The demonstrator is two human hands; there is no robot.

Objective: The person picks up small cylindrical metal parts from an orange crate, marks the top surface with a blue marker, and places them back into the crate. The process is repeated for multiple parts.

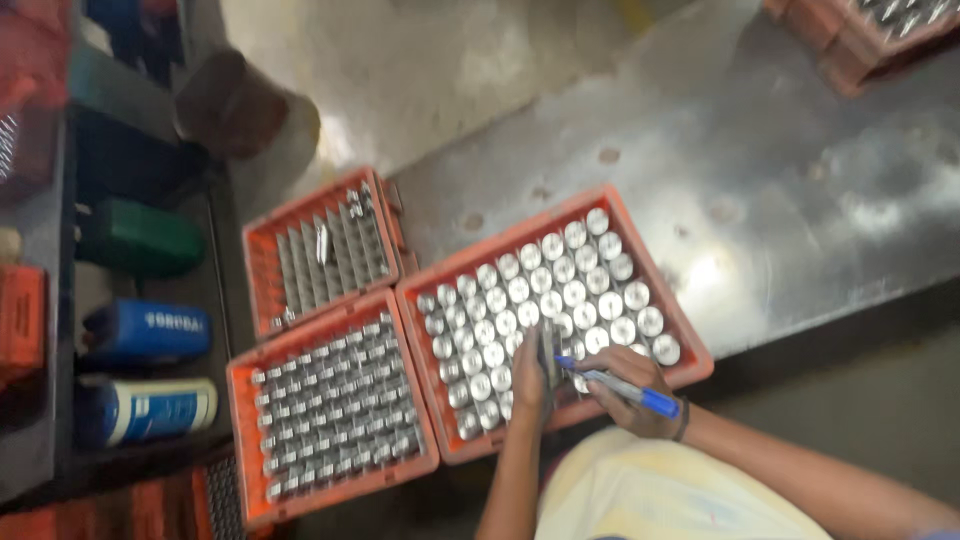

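Metal cylinder (547, 352) upright in left hand (530, 385), fingers closed round it, over near edge of orange crate (690, 325) | right hand (625, 385) grips blue marker (620, 385), tip at cylinder | crate on steel tabletop (760, 190), full of round silver parts | left: two more orange crates (250, 440) of metal pieces.

Cylinders (545, 290) in crate (690, 335) on table (760, 170)
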